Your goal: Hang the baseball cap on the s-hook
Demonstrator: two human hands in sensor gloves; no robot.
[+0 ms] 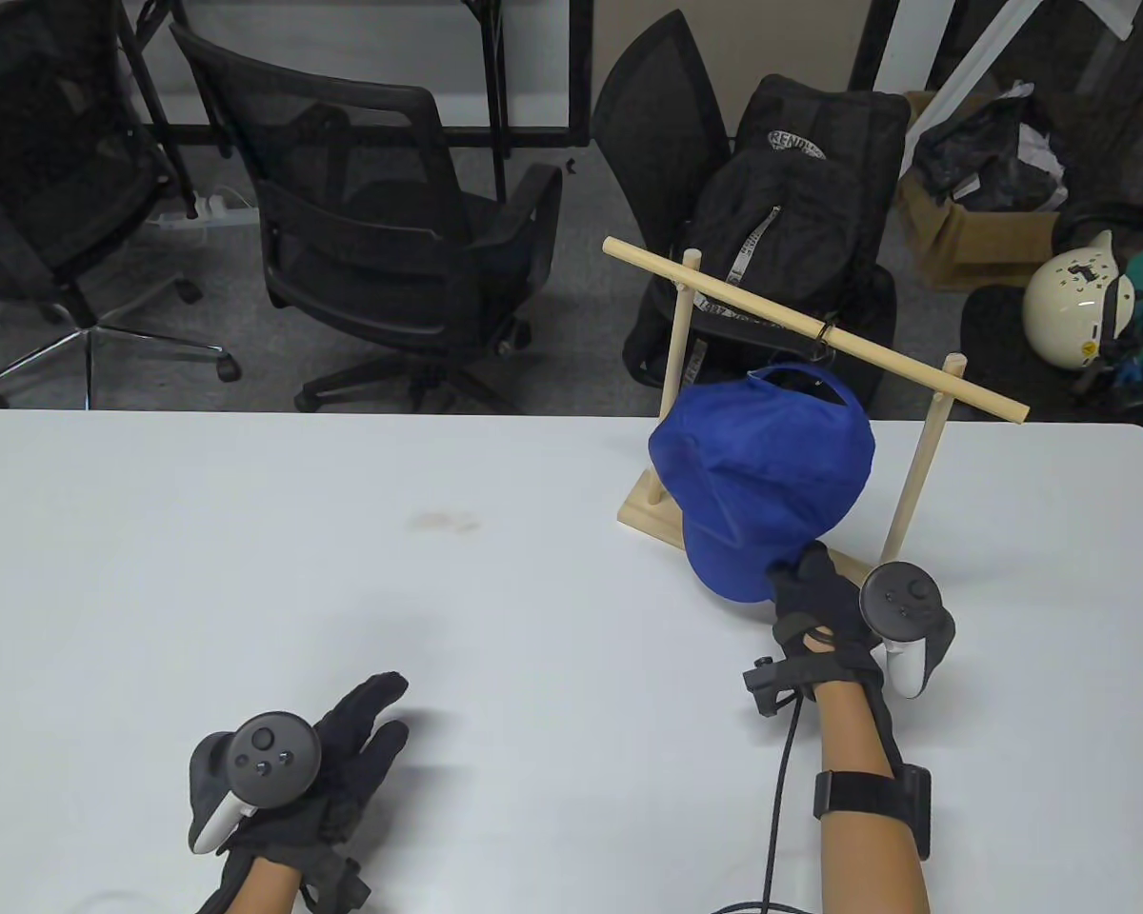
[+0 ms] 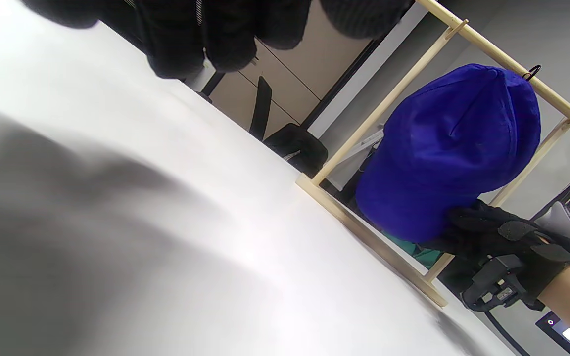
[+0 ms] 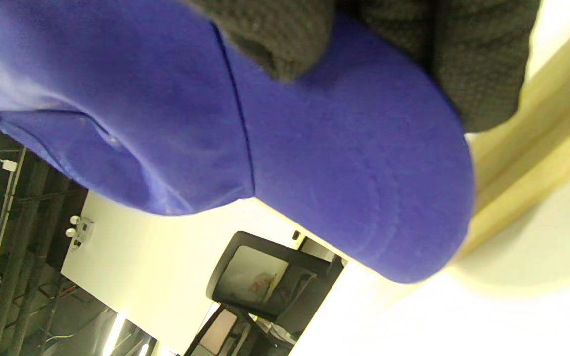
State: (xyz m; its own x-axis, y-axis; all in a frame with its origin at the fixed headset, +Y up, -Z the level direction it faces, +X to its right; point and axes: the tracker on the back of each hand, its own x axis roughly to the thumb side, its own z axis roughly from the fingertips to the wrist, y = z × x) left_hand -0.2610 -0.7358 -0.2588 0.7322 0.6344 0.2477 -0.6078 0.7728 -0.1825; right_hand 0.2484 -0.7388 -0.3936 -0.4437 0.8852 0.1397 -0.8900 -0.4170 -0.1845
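Observation:
A blue baseball cap (image 1: 760, 471) hangs tilted in front of a wooden rack (image 1: 919, 462), its back strap up by the black s-hook (image 1: 824, 335) on the top rod (image 1: 724, 288). My right hand (image 1: 805, 581) grips the cap's brim from below. The cap (image 2: 446, 148) and hook (image 2: 531, 73) also show in the left wrist view, and the brim (image 3: 344, 178) fills the right wrist view under my fingers (image 3: 275, 34). Whether the strap is on the hook I cannot tell. My left hand (image 1: 367, 724) rests flat and empty on the white table (image 1: 295, 552).
The rack's wooden base (image 1: 650, 512) stands at the table's far edge. Behind the table are black office chairs (image 1: 381, 238), a black backpack (image 1: 781, 238), a cardboard box (image 1: 972, 228) and a white helmet (image 1: 1072, 300).

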